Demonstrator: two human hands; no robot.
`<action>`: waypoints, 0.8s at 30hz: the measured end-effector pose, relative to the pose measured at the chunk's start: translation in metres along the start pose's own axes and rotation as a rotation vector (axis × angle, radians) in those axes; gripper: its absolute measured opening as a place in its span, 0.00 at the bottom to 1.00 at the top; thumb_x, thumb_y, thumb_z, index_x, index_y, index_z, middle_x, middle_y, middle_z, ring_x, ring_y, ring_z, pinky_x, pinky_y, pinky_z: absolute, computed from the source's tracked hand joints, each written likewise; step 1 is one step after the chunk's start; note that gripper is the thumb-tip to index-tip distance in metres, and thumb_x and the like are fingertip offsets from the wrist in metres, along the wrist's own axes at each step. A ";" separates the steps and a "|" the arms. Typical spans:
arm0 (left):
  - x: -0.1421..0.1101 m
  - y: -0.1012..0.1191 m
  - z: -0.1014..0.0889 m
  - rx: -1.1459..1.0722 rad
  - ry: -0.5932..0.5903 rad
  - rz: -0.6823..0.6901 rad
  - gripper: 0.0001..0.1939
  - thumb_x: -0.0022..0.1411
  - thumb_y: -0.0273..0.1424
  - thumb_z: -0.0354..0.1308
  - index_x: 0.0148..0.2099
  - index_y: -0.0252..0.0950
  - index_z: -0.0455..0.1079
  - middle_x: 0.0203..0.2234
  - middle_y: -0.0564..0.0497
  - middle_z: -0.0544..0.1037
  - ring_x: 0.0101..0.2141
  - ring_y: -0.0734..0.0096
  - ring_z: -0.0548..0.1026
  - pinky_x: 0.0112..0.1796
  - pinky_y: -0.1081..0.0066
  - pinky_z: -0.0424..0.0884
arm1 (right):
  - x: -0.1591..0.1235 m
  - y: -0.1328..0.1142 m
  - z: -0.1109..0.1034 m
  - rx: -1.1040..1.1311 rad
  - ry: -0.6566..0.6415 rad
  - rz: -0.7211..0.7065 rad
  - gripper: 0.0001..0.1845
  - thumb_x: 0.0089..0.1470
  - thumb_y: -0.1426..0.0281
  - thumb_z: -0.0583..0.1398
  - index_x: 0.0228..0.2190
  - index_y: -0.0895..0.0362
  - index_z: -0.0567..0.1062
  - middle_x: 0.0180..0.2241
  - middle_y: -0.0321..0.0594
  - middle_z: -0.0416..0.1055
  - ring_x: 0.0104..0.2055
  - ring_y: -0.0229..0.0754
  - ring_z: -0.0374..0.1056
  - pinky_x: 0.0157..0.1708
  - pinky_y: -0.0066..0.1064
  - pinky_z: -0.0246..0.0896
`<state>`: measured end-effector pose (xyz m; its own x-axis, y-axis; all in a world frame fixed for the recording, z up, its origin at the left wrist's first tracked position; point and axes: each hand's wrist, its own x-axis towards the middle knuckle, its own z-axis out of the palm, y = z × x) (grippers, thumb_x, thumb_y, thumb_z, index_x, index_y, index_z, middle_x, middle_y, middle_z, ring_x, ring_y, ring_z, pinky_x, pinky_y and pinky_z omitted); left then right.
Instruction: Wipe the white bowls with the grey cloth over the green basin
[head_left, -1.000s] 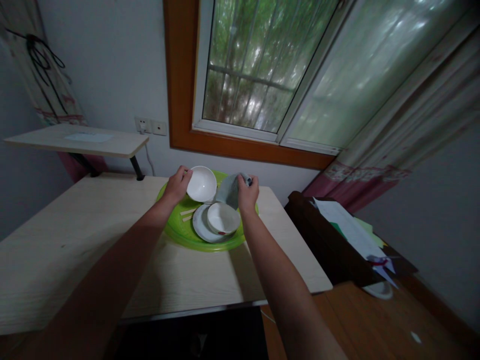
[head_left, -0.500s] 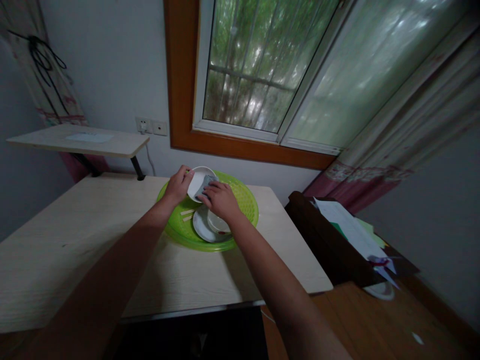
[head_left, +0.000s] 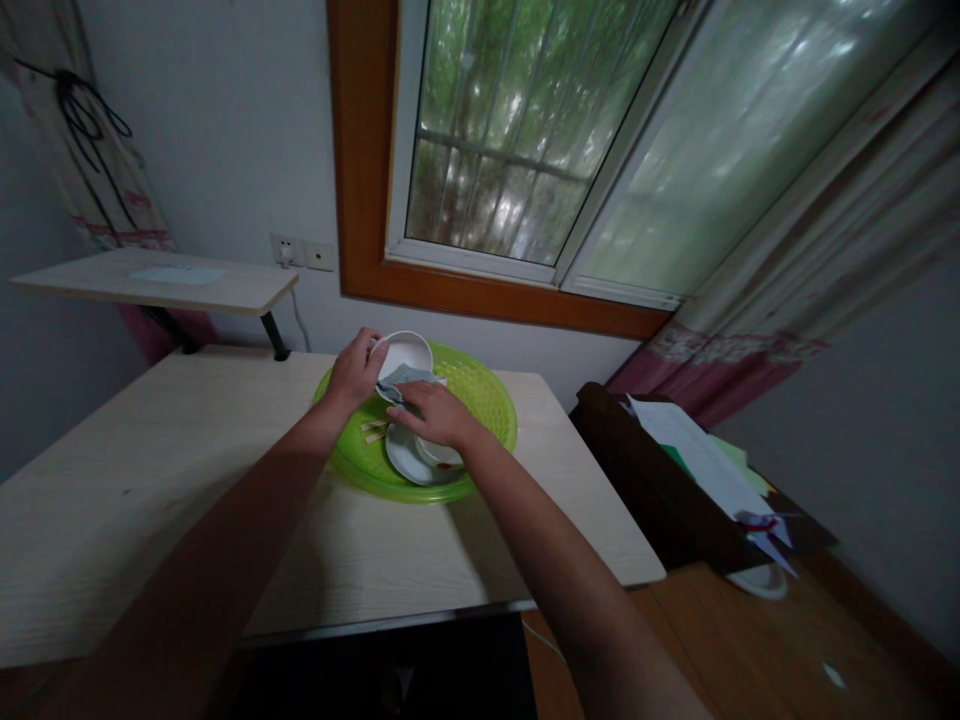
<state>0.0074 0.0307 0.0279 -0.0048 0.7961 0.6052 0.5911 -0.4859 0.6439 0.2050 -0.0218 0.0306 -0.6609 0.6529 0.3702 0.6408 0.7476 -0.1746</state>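
Pale wood-grain table (head_left: 375,570) extends from the near edge and supports a round green tray (head_left: 487,410). At the tray's near side sits a white plate (head_left: 409,465) bearing a second bowl (head_left: 439,456), largely covered by the right hand; two pale sticks (head_left: 373,426) lie to the left of the plate. Beyond these, the right hand (head_left: 435,408) grasps a grey cloth (head_left: 406,376) at the near rim of the held bowl (head_left: 405,350), fingers above and thumb lower. The left hand (head_left: 358,370) grips that bowl by its left rim, over the tray's far-left part; base contact with the tray is hidden. Behind the table stands a window (head_left: 502,130). Step in hand, as judged: wiping the held bowl. The next move calls for a steady left grip and cloth pressure carried along the rim without striking the second bowl. Compared with half a second ago, the cloth is shifted from the bowl's interior toward its near rim, exposing more of the white inside; the left hand is nearly unmoved.
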 end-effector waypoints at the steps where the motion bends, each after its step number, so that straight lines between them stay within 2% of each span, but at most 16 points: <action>1: 0.000 0.000 0.000 0.006 0.002 0.000 0.20 0.70 0.46 0.45 0.51 0.38 0.68 0.35 0.46 0.76 0.37 0.62 0.74 0.41 0.65 0.68 | 0.000 0.000 0.000 -0.034 0.000 0.029 0.24 0.68 0.53 0.54 0.55 0.54 0.75 0.54 0.47 0.77 0.56 0.48 0.71 0.57 0.39 0.60; 5: 0.002 -0.001 0.003 0.027 -0.014 0.020 0.22 0.70 0.45 0.45 0.52 0.35 0.70 0.38 0.44 0.78 0.39 0.60 0.75 0.43 0.64 0.69 | -0.003 0.001 -0.001 -0.229 -0.017 0.111 0.23 0.64 0.63 0.60 0.59 0.56 0.71 0.63 0.50 0.68 0.68 0.51 0.59 0.63 0.47 0.53; 9: 0.003 -0.001 0.005 -0.008 -0.027 0.066 0.25 0.72 0.44 0.41 0.51 0.34 0.72 0.43 0.41 0.80 0.43 0.59 0.76 0.47 0.63 0.69 | -0.004 0.003 0.000 -0.379 0.037 0.133 0.24 0.66 0.75 0.52 0.61 0.59 0.68 0.69 0.49 0.59 0.73 0.48 0.48 0.68 0.53 0.43; 11: 0.003 -0.001 0.005 -0.028 -0.014 0.082 0.26 0.72 0.45 0.39 0.51 0.33 0.72 0.45 0.41 0.80 0.45 0.59 0.76 0.49 0.63 0.69 | -0.004 0.002 -0.001 -0.414 0.066 0.127 0.24 0.67 0.76 0.49 0.62 0.60 0.67 0.69 0.50 0.57 0.74 0.48 0.47 0.68 0.54 0.42; 15: 0.002 -0.001 0.005 -0.004 -0.008 0.106 0.26 0.72 0.45 0.40 0.52 0.33 0.72 0.47 0.39 0.79 0.48 0.57 0.75 0.53 0.61 0.69 | -0.001 -0.004 -0.003 -0.417 0.046 0.123 0.21 0.66 0.76 0.51 0.57 0.61 0.72 0.65 0.53 0.65 0.70 0.50 0.55 0.63 0.48 0.52; 18: 0.002 -0.003 0.006 0.024 -0.011 0.110 0.25 0.72 0.44 0.41 0.53 0.33 0.72 0.49 0.39 0.79 0.51 0.56 0.75 0.55 0.59 0.68 | 0.000 -0.008 -0.005 -0.371 -0.028 0.109 0.15 0.63 0.72 0.56 0.49 0.60 0.76 0.54 0.53 0.76 0.59 0.52 0.69 0.56 0.44 0.59; 20: 0.002 -0.005 0.007 0.027 -0.012 0.114 0.25 0.71 0.44 0.42 0.54 0.34 0.72 0.49 0.39 0.79 0.51 0.56 0.75 0.56 0.59 0.67 | 0.000 -0.009 -0.006 -0.329 -0.076 0.072 0.13 0.61 0.70 0.58 0.46 0.60 0.77 0.46 0.51 0.79 0.50 0.53 0.74 0.52 0.43 0.61; 22: 0.001 -0.006 0.007 0.016 -0.014 0.120 0.25 0.72 0.44 0.42 0.54 0.34 0.72 0.49 0.39 0.79 0.51 0.56 0.75 0.56 0.58 0.67 | -0.001 -0.008 -0.006 -0.267 -0.098 0.011 0.16 0.60 0.67 0.59 0.48 0.61 0.75 0.46 0.50 0.79 0.48 0.52 0.74 0.51 0.42 0.62; 24: 0.001 -0.006 0.008 0.000 -0.012 0.118 0.25 0.72 0.44 0.42 0.54 0.34 0.72 0.49 0.39 0.79 0.51 0.56 0.75 0.56 0.59 0.67 | -0.003 -0.005 -0.005 -0.193 -0.093 -0.052 0.23 0.59 0.65 0.60 0.54 0.62 0.72 0.52 0.51 0.77 0.53 0.53 0.72 0.53 0.41 0.62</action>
<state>0.0101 0.0374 0.0212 0.0743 0.7374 0.6714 0.5868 -0.5766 0.5684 0.2055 -0.0283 0.0351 -0.7222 0.6295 0.2865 0.6623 0.7489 0.0240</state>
